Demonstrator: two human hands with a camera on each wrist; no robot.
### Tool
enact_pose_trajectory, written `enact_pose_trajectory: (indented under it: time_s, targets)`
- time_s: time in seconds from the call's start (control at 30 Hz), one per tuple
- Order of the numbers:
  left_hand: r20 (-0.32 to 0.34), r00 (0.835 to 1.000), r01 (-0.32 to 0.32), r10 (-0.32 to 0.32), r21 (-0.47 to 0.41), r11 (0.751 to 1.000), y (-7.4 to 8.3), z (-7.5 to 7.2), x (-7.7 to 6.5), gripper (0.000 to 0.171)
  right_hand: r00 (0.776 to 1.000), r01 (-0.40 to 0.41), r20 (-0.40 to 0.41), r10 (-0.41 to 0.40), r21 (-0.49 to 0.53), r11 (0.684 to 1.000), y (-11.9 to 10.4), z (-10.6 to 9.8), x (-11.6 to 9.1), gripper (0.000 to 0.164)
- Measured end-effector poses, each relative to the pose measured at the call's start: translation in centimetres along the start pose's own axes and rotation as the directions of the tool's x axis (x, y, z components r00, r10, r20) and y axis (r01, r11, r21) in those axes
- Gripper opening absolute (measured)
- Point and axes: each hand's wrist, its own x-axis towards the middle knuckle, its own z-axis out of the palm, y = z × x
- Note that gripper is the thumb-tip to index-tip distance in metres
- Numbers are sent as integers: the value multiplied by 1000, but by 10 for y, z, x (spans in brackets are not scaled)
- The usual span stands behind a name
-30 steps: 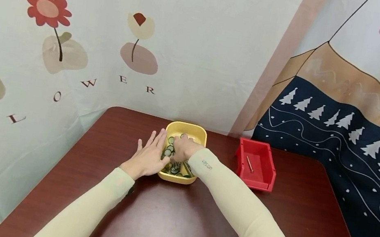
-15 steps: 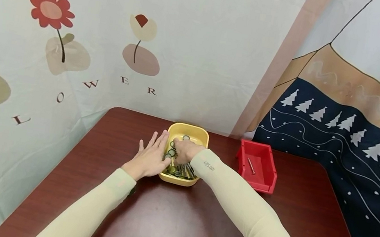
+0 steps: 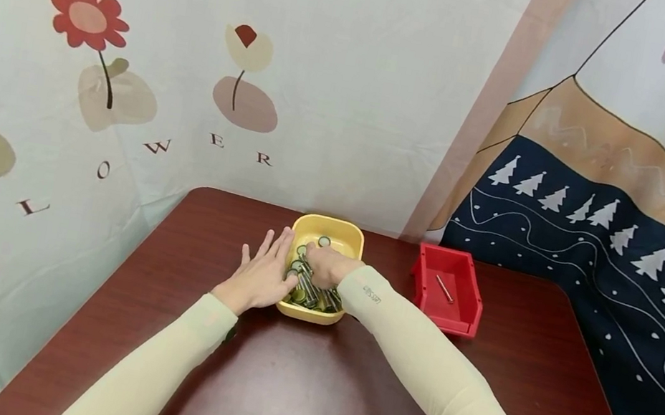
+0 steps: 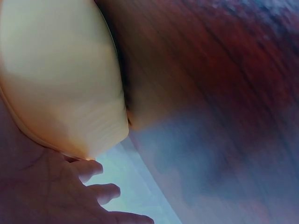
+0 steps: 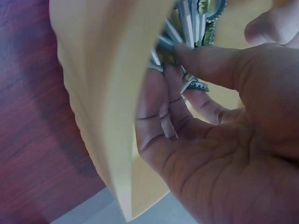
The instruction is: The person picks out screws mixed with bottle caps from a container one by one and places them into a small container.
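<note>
A yellow bin (image 3: 314, 317) holds a jumble of metal bottle caps (image 3: 325, 241) and threaded screws (image 3: 310, 297). My left hand (image 3: 258, 280) lies against its left side, fingers straight and spread, fingertips near the rim. The left wrist view shows this palm (image 4: 42, 186) beside the yellow wall. My right hand (image 3: 326, 266) reaches down inside the bin. In the right wrist view its thumb (image 5: 210, 65) and bent fingers (image 5: 153, 95) come together around the screw ends, with a crimped cap (image 5: 195, 85) close by. I cannot tell whether they pinch a screw.
To the right stands a red bin (image 3: 469, 325) with a single screw (image 3: 445, 289) in it. Both bins are near the back of the brown table (image 3: 303, 391). A printed cloth (image 3: 357, 95) hangs right behind the table's back edge.
My right hand has shifted slightly right within the yellow bin, and screws and caps there have been stirred. The screw in the red bin has rolled a little right. My left hand stays put.
</note>
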Motion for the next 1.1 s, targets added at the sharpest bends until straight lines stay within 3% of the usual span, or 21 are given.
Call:
enact_pose_trajectory:
  time_s: [0.2, 0.37, 0.43, 0.57, 0.67, 0.8, 0.87, 1.1]
  targets:
    - [-1, 1000, -6, 6, -8, 1000, 0, 1, 0, 98, 1000, 1, -1, -1, -13, 1000, 16, 31, 42, 93]
    - [4, 1000, -4, 4, -9, 1000, -2, 1, -1, 97, 1000, 3, -12, -3, -11, 1000, -3, 22, 15, 94]
    - [2, 1000, -2, 2, -10, 1000, -3, 2, -1, 97, 998, 34, -48, -34, -8, 999, -1, 26, 15, 95]
    - [-3, 1000, -5, 5, -10, 1000, -3, 3, 1, 98, 991, 102, -82, -103, -17, 995, 18, 41, 34, 96]
    - [-6, 1000, -6, 6, -15, 1000, -2, 3, 3, 98, 989, 97, -108, -101, -41, 994, 19, 33, 20, 94]
    - [-5, 1000, -9, 8, -23, 1000, -1, 3, 3, 98, 984, 80, -156, -83, -24, 996, 22, 22, 2, 76]
    - [-5, 1000, -12, 12, -24, 1000, -1, 3, 3, 98, 976, 105, -192, -103, 2, 994, 39, 31, 19, 66]
    - [-5, 1000, -10, 9, -22, 1000, -2, 3, 3, 99, 937, 225, -314, -155, 202, 953, 68, 41, 32, 27]
